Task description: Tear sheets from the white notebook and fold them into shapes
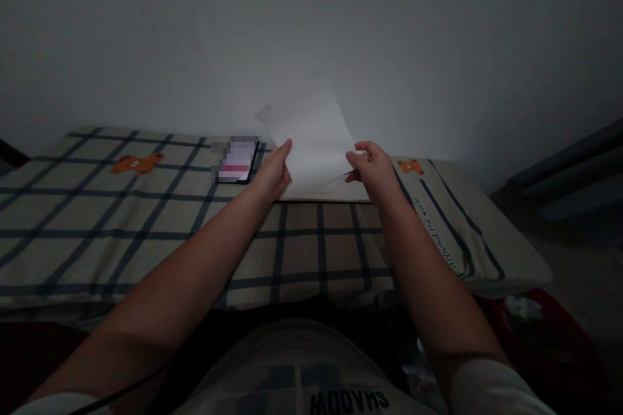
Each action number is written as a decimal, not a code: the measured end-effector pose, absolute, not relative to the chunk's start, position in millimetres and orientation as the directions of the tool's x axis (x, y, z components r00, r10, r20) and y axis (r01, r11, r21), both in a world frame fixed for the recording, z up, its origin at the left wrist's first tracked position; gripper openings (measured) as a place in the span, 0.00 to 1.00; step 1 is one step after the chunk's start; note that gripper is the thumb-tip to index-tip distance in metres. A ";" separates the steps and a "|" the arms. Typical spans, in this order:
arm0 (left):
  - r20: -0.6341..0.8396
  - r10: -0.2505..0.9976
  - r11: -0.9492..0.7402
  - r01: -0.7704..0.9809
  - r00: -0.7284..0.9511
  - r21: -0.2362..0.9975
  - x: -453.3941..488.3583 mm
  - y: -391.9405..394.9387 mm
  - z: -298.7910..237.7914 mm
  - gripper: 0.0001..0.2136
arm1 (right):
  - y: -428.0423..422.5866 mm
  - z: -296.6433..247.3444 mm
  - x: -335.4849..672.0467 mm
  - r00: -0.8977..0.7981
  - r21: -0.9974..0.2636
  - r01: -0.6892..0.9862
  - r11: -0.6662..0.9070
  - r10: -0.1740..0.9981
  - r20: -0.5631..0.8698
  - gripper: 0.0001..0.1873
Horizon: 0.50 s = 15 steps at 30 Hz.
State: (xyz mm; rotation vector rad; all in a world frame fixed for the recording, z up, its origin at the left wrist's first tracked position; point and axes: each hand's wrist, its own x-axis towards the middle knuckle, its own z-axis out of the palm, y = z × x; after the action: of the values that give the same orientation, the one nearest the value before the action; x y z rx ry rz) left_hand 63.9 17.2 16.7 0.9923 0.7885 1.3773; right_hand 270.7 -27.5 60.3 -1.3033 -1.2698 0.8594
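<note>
A white sheet of paper is held up between my two hands, tilted against the pale wall behind. My left hand is closed on its left edge, thumb on the near face. On the opposite edge, my right hand pinches the paper between thumb and fingers. A thin dark thing sticks out by the right fingertips, too small to name. Beneath the sheet, a flat white layer with a dark front edge lies on the cloth; whether it is more paper or a pad I cannot tell.
A phone with a blurred screen lies left of my left hand. The checked tablecloth with orange bear prints covers the table, which stands against the wall. A red container with whitish contents is below the table's right end.
</note>
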 end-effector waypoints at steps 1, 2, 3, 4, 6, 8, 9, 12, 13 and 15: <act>0.090 0.994 -0.049 -0.497 0.060 0.866 63.9 16.6 18.3 0.16 | -19.0 59.7 266.3 0.155 -0.971 0.213 0.106 0.978 0.141 0.12; 0.073 0.997 -0.040 -0.557 0.038 0.830 64.3 16.1 19.6 0.14 | -10.8 57.5 263.1 0.135 -0.964 0.251 0.092 0.982 0.129 0.12; 0.051 0.999 -0.037 -0.594 0.007 0.804 64.9 15.7 20.4 0.13 | -3.6 53.9 260.8 0.113 -0.945 0.311 0.106 0.983 0.147 0.12; 0.032 0.999 -0.044 -0.612 -0.030 0.789 65.5 15.6 20.7 0.12 | 2.1 49.4 259.4 0.100 -0.910 0.386 0.148 0.975 0.201 0.14; 0.001 0.996 -0.054 -0.617 -0.085 0.785 66.2 16.3 19.9 0.11 | 7.3 39.5 257.5 0.097 -0.756 0.582 0.301 0.897 0.432 0.21; -0.010 0.996 -0.045 -0.608 -0.087 0.793 66.5 17.6 17.9 0.12 | 3.6 31.3 255.1 -0.016 -0.497 0.748 0.440 0.761 0.649 0.22; -0.008 0.997 -0.040 -0.604 -0.076 0.796 66.5 18.1 16.8 0.13 | -0.7 28.6 253.3 -0.121 -0.385 0.780 0.494 0.721 0.682 0.20; 0.004 0.999 -0.031 -0.602 -0.046 0.798 66.9 18.7 14.4 0.14 | -15.1 25.5 246.5 -0.476 -0.179 0.689 0.702 0.625 0.619 0.23; 0.006 0.999 -0.030 -0.607 -0.041 0.794 67.2 18.4 14.2 0.15 | -18.4 25.4 244.3 -0.535 -0.142 0.660 0.738 0.594 0.600 0.27; 0.009 1.000 -0.024 -0.624 -0.027 0.781 68.1 17.3 14.7 0.16 | -21.4 25.5 241.1 -0.576 -0.098 0.646 0.757 0.567 0.588 0.32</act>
State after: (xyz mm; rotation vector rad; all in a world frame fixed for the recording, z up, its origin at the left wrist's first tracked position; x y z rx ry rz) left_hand 68.1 17.3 14.7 0.7004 0.7054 1.4837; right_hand 241.1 -21.4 25.5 -0.9056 -2.3420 -0.1686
